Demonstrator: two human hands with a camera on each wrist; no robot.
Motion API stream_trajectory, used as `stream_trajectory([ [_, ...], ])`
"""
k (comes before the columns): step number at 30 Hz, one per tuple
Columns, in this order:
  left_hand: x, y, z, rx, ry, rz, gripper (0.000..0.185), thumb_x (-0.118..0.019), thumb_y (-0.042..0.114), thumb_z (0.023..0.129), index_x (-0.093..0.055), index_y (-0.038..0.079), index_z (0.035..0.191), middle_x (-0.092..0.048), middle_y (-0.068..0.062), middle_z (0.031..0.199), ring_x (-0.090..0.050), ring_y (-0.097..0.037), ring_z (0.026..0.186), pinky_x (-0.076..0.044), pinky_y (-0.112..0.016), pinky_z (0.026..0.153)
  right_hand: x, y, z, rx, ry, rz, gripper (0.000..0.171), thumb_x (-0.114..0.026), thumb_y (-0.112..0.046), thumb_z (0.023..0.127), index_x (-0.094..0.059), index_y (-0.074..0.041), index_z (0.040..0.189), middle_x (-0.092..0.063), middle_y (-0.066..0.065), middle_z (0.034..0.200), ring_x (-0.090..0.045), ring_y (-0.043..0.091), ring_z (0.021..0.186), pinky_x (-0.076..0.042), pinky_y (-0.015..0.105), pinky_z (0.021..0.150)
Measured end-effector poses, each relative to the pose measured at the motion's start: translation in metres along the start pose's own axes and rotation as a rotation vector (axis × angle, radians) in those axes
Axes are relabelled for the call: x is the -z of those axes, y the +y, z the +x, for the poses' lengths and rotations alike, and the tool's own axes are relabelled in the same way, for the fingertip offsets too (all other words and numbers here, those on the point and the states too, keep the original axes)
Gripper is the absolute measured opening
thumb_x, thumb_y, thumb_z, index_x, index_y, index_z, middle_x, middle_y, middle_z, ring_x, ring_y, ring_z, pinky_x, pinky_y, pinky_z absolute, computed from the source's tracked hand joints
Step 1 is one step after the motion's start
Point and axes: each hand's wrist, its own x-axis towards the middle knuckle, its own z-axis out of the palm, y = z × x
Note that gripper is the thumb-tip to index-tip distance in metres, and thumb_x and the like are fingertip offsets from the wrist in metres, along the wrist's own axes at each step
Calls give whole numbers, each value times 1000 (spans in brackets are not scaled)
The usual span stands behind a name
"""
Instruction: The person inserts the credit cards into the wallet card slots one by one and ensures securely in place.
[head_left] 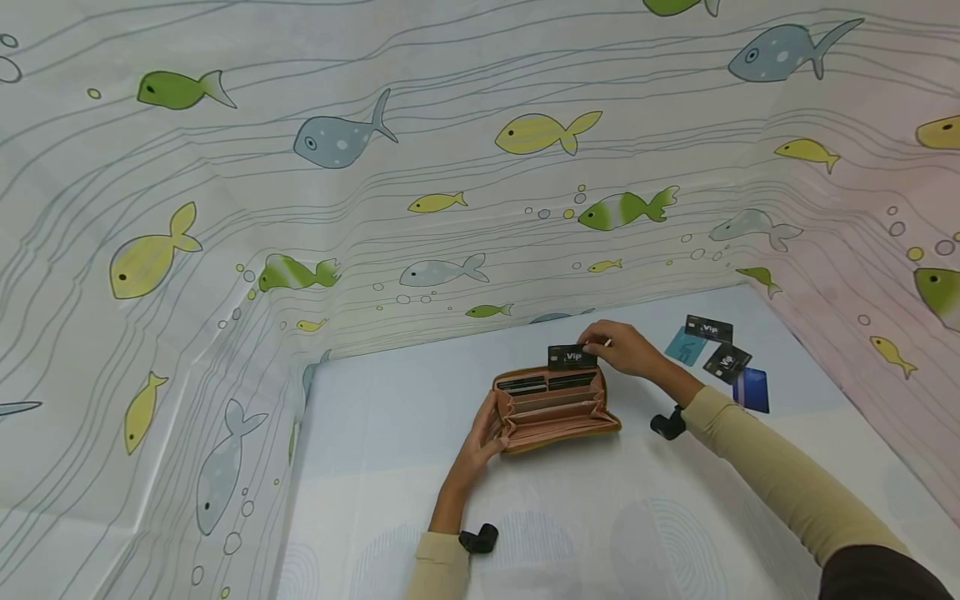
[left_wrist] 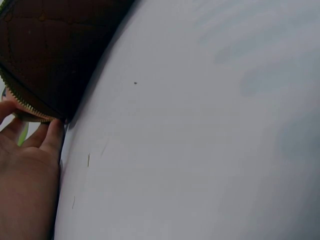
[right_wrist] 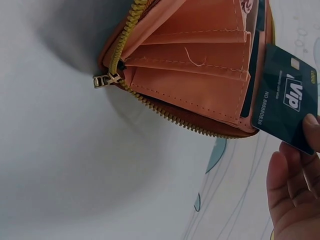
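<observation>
A zip wallet (head_left: 557, 410) with a salmon-pink lining stands unzipped on the table, several cards showing in its rear slots. My left hand (head_left: 474, 443) grips its left end, thumb at the front and fingers round the side; in the left wrist view the fingers (left_wrist: 44, 134) meet the zip edge of the brown quilted cover (left_wrist: 55, 45). Between thumb and fingers my right hand (head_left: 621, 347) pinches a dark VIP card (head_left: 567, 357) by its right end, just above the wallet's back edge. The right wrist view shows this card (right_wrist: 285, 97) overlapping the rear edge of the lining.
Right of the wallet lie several loose cards: a teal one (head_left: 684, 345), two black VIP cards (head_left: 709, 328) and a blue one (head_left: 752, 390). Fish-patterned sheeting (head_left: 450, 233) rises behind and beside the pale table (head_left: 390, 417). A metal zip pull (right_wrist: 106, 80) hangs at the wallet's corner.
</observation>
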Motion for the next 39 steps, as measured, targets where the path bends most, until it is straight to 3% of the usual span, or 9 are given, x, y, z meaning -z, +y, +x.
stream_trajectory([
  [4, -1, 13, 0, -9, -3, 14, 78, -47, -10, 95, 2, -10, 156, 5, -33, 163, -10, -57, 147, -18, -71, 115, -4, 2, 0, 14, -7, -2, 13, -66, -10, 96, -72, -11, 108, -69, 4, 99, -64, 18, 90, -55, 40, 81],
  [31, -1, 14, -1, 11, -19, 28, 77, -46, -10, 97, 4, -11, 155, 7, -31, 163, -8, -53, 149, -16, -69, 117, -13, 3, 2, 41, -24, -30, 13, -67, -11, 96, -72, -12, 108, -67, 2, 98, -63, 15, 89, -55, 38, 80],
  [39, 1, -9, 0, -14, 1, 13, 79, -46, -9, 96, 2, -4, 158, 6, -27, 165, -9, -52, 150, -15, -69, 117, -15, 2, 2, 40, -14, -26, 13, -68, -12, 95, -71, -12, 108, -66, 2, 98, -64, 16, 88, -56, 38, 78],
])
